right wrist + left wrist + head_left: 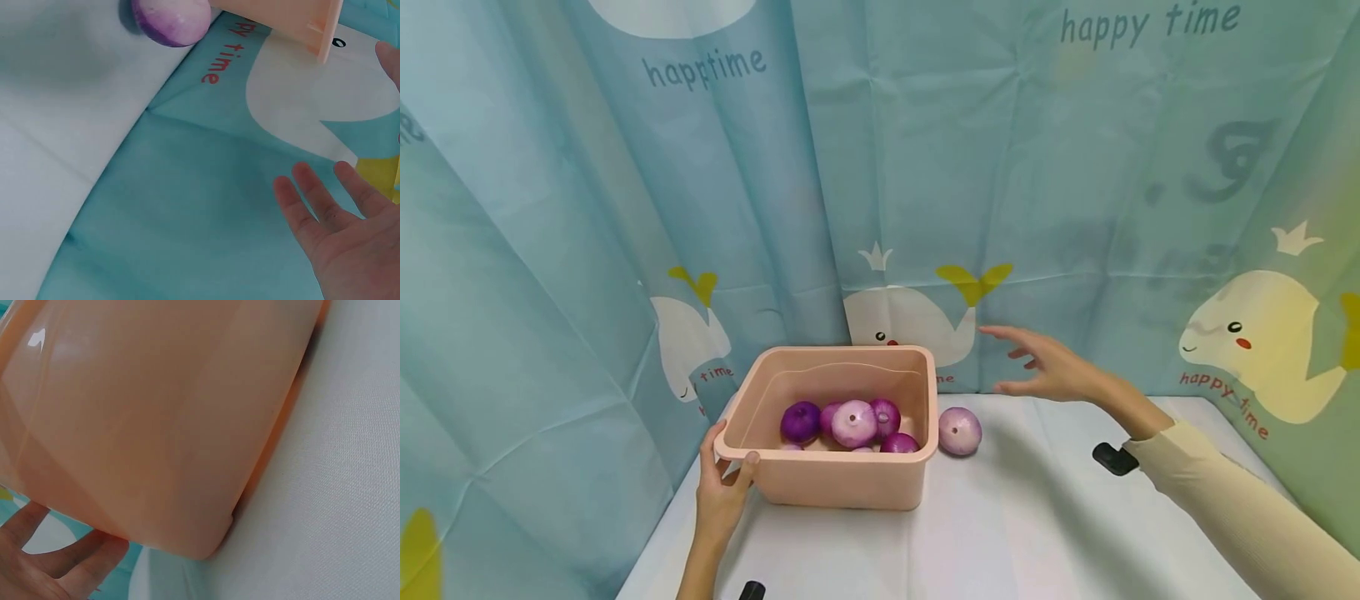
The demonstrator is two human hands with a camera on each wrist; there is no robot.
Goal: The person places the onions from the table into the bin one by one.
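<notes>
Pink plastic tub [842,483] sits on the white table [1015,533], close to the curtain backdrop [925,167]. Left hand [721,492] grips the tub's near-left corner: thumb hooked over the rim, fingers curled round the outside wall. Left wrist view shows little but the tub's wall [156,425] and fingertips [69,562] under its edge.

Inside the tub: about 5 purple onions [853,423] lying clustered on the bottom, some darker, 1 paler with a white crown. Exact count uncertain, as the near wall hides part of the pile.

1 more purple onion [959,431] lies on the table just right of the tub, touching or nearly touching its wall; also seen in the right wrist view [170,22] beside the tub's corner [294,25].

Right hand [1048,367] hangs in the air above and right of that loose onion, fingers spread and straight, holding nothing. Right wrist view confirms the open palm [350,244] against the curtain.

Small black object [1115,458] on the table beside the right sleeve [1225,500].
</notes>
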